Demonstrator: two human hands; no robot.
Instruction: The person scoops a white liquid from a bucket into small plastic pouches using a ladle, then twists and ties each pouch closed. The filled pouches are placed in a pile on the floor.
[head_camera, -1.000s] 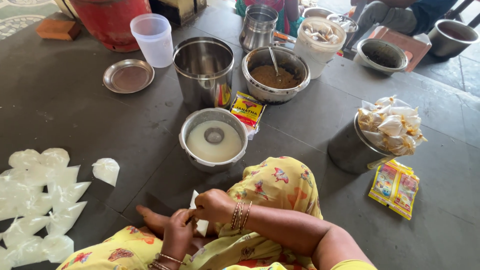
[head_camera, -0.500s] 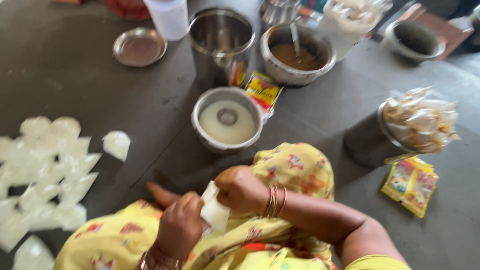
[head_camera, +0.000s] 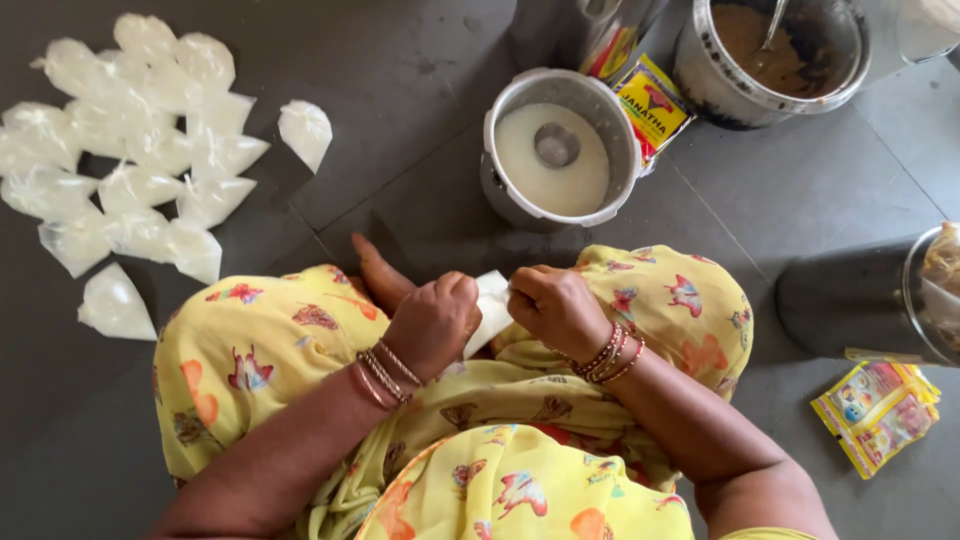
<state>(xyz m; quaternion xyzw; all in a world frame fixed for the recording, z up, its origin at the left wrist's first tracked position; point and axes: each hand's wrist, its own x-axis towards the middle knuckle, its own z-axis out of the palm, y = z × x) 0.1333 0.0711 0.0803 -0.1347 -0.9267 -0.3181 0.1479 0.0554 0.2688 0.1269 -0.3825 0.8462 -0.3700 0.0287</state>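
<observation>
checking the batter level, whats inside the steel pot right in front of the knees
The round steel pot holds a smooth white liquid filling most of it, with a small round metal piece showing at the middle. The liquid hides the pot's bottom and anything sunk below.

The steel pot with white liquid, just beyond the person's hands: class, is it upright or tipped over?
Upright. The steel pot stands on the floor, its round rim facing up and the white liquid lying level inside.
</observation>
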